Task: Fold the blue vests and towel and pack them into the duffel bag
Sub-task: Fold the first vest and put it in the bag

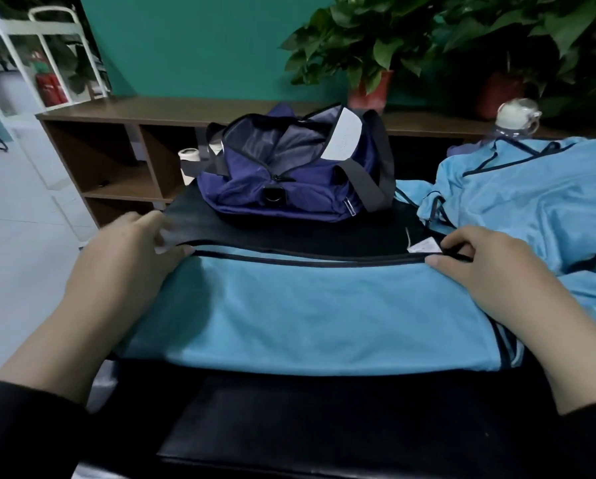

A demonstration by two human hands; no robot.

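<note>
Near worktop (289, 416) edge: folded blue vest (306, 312), far hem pinched by your left hand (123, 267) and right hand (497, 271); uneven pull skews the fold, loose vests (531, 209) right may snag, duffel bag (289, 167) gapes beyond.

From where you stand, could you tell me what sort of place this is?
Probably an office or lounge rather than a home: a low wooden shelf unit along a teal wall, potted plants on it, and what looks like a fire extinguisher on the pale floor.
</note>
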